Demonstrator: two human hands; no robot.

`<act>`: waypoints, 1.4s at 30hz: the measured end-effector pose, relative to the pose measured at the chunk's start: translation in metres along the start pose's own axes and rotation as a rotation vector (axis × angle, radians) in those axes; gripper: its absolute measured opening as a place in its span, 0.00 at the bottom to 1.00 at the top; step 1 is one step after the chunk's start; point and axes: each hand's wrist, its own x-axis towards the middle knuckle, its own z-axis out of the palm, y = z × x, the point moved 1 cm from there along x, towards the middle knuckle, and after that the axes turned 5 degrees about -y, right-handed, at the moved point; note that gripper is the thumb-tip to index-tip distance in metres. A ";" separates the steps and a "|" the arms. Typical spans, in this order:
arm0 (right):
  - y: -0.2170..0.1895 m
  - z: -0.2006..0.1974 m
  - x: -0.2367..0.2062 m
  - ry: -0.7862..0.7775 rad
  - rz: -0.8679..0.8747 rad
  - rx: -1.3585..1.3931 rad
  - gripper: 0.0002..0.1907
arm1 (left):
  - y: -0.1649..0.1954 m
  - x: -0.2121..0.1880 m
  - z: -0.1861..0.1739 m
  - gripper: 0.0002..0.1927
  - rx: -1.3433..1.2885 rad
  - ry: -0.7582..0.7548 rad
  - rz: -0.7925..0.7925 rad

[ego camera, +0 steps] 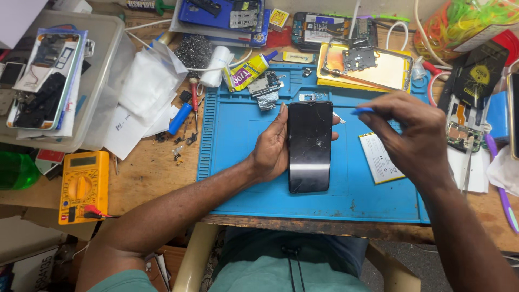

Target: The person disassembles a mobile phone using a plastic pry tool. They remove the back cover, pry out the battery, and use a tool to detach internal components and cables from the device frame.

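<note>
two hands are over a blue mat (243, 162) on the wooden bench (151, 173). the fingers of the left hand (270, 148) wrap around the left edge of a black phone (309, 146), with fingertips peeking out on its right side. the phone stands up on the mat in the middle, and its dark glass is cracked (the lines spread from a spot near the middle). the fingers of the right hand (413, 135) are pinched shut on a small blue pick (361, 111), held just above and to the right of the phone's top corner, not touching it.

just beside the right hand, a white flat battery (378, 159) lies on the mat. behind it is an opened phone frame with a yellow back (365, 67). a yellow glue tube (247, 71) lies near the top of the mat. off the mat to the left sit a blue pen-shaped tool (179, 119), white papers (143, 92), a clear plastic box (102, 81) with a phone shell in it, and a yellow meter (82, 186) near the bench edge.
</note>
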 end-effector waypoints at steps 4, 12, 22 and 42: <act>-0.010 0.014 0.036 -0.067 -0.172 -0.096 0.04 | -0.001 -0.002 -0.005 0.41 -0.085 -0.004 0.010; -0.013 0.032 0.073 -0.199 -0.201 -0.264 0.08 | 0.008 0.003 -0.013 0.39 -0.091 0.048 -0.016; -0.012 0.031 0.079 -0.215 -0.250 -0.338 0.07 | 0.005 0.009 -0.020 0.41 -0.090 0.023 -0.010; 0.037 0.008 0.005 -0.311 0.176 -0.256 0.13 | 0.033 0.007 -0.025 0.40 -0.031 0.098 0.128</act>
